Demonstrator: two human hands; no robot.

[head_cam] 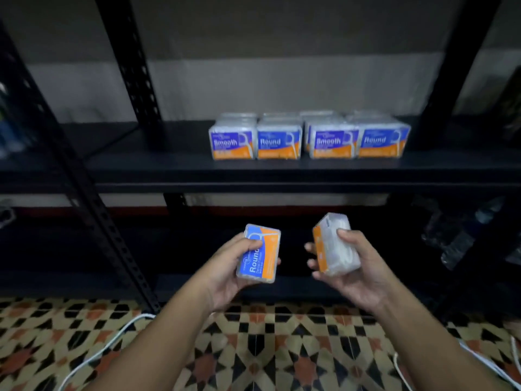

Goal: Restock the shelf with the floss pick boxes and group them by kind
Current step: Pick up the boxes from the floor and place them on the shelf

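A "Round" floss pick box (259,253) sits in the left hand (225,270), label up, fingers curled round it; a second box (335,245), its clear side showing, is gripped in the right hand (356,266), thumb on top; both hover below the black shelf (169,162), where four front boxes (308,142) read Smooth, Round, Smooth, Round; patterned floor tiles (267,348) lie beneath.
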